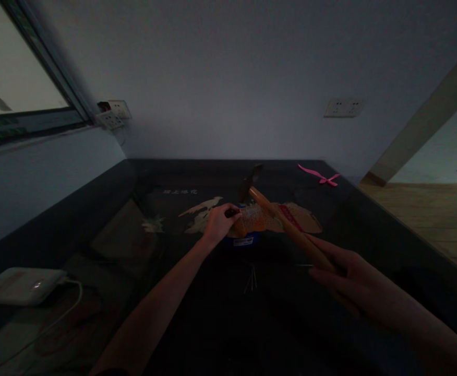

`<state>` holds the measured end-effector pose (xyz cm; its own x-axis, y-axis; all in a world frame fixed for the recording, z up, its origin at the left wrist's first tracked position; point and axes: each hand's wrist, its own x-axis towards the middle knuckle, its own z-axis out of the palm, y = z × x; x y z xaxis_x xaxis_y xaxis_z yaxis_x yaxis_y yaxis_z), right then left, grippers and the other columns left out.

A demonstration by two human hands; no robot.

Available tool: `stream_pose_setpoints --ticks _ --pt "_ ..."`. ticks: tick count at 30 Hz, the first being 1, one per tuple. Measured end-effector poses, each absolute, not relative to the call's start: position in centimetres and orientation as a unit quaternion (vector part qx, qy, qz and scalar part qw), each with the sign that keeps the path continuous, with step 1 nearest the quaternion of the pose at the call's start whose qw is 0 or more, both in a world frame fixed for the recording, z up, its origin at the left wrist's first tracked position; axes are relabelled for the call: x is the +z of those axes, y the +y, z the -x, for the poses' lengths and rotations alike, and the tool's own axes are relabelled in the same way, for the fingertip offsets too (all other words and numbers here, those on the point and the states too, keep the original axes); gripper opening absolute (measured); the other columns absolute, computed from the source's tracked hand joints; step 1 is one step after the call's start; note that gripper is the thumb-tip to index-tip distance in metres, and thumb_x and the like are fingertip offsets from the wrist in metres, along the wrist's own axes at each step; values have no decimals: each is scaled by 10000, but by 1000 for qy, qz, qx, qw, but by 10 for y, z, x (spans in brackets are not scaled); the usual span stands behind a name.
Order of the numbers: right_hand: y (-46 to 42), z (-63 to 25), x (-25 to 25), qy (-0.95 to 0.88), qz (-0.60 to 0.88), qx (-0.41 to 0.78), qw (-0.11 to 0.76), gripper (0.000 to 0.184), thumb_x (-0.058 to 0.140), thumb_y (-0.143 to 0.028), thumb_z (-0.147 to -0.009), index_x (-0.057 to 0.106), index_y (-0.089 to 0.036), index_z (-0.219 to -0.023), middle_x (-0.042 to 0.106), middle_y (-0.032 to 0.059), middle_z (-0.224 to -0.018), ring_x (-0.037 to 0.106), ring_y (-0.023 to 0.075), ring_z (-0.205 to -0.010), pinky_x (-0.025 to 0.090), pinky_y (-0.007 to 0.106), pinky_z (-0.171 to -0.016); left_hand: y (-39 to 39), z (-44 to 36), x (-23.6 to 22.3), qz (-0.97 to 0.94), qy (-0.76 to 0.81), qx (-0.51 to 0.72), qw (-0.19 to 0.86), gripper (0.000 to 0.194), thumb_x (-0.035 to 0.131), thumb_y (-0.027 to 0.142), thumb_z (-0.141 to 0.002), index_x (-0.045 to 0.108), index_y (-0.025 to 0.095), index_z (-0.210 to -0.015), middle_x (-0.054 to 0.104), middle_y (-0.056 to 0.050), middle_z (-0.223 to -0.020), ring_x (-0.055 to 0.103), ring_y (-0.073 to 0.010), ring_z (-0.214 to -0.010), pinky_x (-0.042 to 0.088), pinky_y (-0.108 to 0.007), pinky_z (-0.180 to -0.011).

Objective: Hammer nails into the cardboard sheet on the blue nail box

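My right hand is wrapped round the wooden handle of a hammer. Its dark head is raised beyond my left hand and looks hard to make out against the black table. My left hand is closed in a pinch, with a small dark thing at the fingertips that I cannot name. Beneath those fingers lies a brownish block-like piece, and a blue object with a white label shows under it. Several thin nails lie on the table nearer to me, and another thin nail is beside my right hand.
The dark glossy table bears printed pale figures and characters. A pink ribbon bow lies at the back right. At the left sits a white power bank with a white cable. A wall with sockets stands behind.
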<state>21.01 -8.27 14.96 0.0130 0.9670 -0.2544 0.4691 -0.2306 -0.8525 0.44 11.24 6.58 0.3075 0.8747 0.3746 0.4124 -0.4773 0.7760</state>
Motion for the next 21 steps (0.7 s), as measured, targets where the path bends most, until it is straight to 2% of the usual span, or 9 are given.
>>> stream_pose_setpoints --ticks 3,5,11,16,21 --pt "-83 -210 149 -567 644 418 300 617 579 -320 -763 407 -244 -1350 579 -8 -620 526 136 -480 438 216 -388 115 -4 63 -759 435 401 273 78 642 196 -718 656 169 -789 697 -24 -799 640 -152 -721 489 -271 -699" --pt "-83 -210 148 -573 641 413 298 593 582 -314 -758 441 -247 -1330 576 -8 -596 535 146 -483 451 230 -396 115 -4 63 -763 450 389 252 109 654 223 -710 661 168 -804 696 -28 -780 635 -160 -706 486 -270 -669" --pt "-86 -211 149 -568 656 400 295 616 566 -335 -775 394 -231 -1357 555 -12 -638 510 119 -490 423 196 -388 113 -4 67 -763 432 401 267 66 642 180 -716 658 175 -780 700 -15 -788 640 -149 -732 486 -267 -711" --pt "-85 -211 145 -558 652 434 272 619 543 -333 -792 347 -269 -1376 469 -59 -564 400 76 -375 332 170 -312 113 -4 66 -761 444 389 269 95 647 203 -713 659 169 -801 696 -24 -776 637 -156 -705 486 -268 -667" --pt "-86 -211 145 -561 648 426 290 609 555 -328 -782 377 -281 -1362 501 -43 -570 413 90 -371 352 190 -308 113 -4 67 -759 447 392 266 79 648 207 -712 663 175 -784 697 -15 -780 633 -150 -716 485 -257 -677"
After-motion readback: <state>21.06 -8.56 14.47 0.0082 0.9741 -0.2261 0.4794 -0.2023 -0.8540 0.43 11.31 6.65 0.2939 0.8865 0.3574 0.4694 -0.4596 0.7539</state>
